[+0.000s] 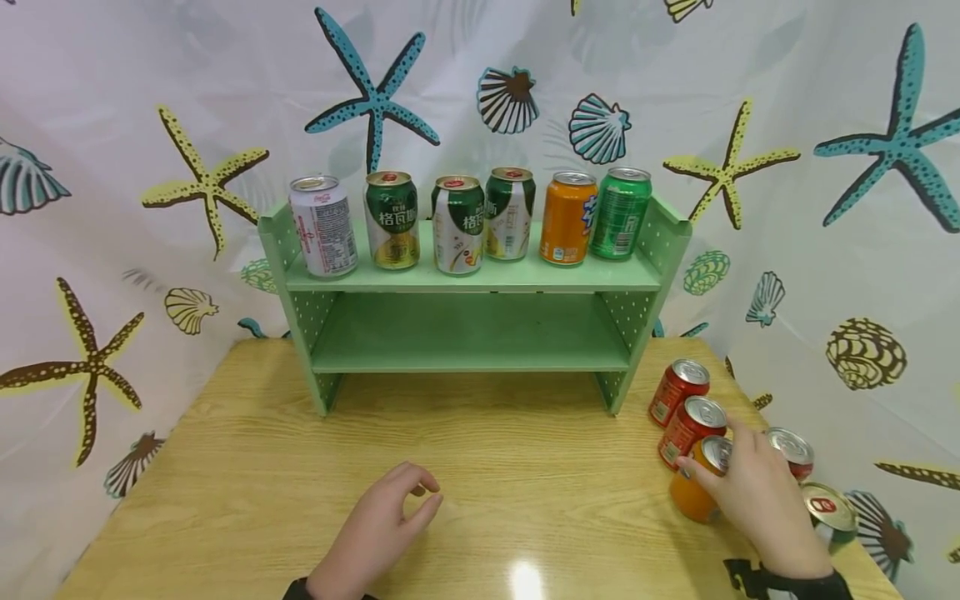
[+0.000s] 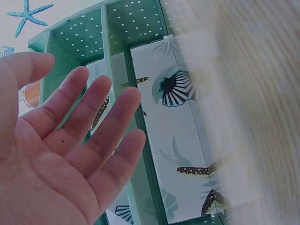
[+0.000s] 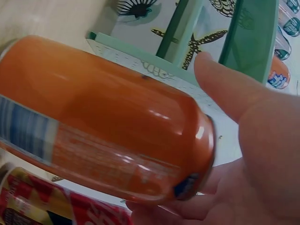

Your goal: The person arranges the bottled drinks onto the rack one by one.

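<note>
My right hand (image 1: 765, 492) is at an orange soda can (image 1: 688, 497) that stands on the table at the right. In the right wrist view the thumb (image 3: 225, 89) is spread away from the orange can (image 3: 108, 117), with a gap between them. The other fingers reach partly behind the can's top end, so whether they touch it is hidden. Over the table's front middle hovers my left hand (image 1: 382, 521), holding nothing. Its palm and loosely bent fingers (image 2: 84, 122) face the camera in the left wrist view.
Two red cans (image 1: 681, 392) stand behind the orange one. Another red-sided can (image 1: 792, 452) and a green-and-gold can (image 1: 828, 512) are right of my hand. A green two-tier shelf (image 1: 472, 332) stands at the back, with several cans (image 1: 459, 229) along its top.
</note>
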`<state>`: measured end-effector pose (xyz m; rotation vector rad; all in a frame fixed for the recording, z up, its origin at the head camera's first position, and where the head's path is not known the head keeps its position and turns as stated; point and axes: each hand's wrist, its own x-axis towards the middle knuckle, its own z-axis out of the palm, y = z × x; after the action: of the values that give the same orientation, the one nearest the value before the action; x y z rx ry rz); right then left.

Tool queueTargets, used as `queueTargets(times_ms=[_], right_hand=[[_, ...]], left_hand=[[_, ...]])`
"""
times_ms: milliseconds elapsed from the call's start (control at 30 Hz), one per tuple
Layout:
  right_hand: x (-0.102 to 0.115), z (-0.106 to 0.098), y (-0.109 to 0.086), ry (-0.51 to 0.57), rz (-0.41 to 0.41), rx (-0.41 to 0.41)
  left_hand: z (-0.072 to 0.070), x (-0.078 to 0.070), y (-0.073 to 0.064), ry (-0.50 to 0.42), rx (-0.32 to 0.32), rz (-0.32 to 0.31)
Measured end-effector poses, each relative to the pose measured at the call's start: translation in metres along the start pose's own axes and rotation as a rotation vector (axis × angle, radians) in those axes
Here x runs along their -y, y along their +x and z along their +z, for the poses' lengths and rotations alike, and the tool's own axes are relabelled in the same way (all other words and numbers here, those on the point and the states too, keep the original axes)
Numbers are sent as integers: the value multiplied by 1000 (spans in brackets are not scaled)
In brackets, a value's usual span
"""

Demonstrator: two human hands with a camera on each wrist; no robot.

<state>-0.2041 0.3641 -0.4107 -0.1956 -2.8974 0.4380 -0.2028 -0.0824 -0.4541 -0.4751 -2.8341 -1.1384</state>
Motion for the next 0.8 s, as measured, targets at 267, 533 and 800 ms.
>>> queueTargets(times_ms=[267,533,800], right_hand=[[-4,8,2,39,67,54],[-2,9,5,35,144,116],[-3,9,5,43,137,65]], left_hand=[[1,0,0,10,-1,4],[1,0,0,2,-8,15],[3,2,-1,4,-18,25]])
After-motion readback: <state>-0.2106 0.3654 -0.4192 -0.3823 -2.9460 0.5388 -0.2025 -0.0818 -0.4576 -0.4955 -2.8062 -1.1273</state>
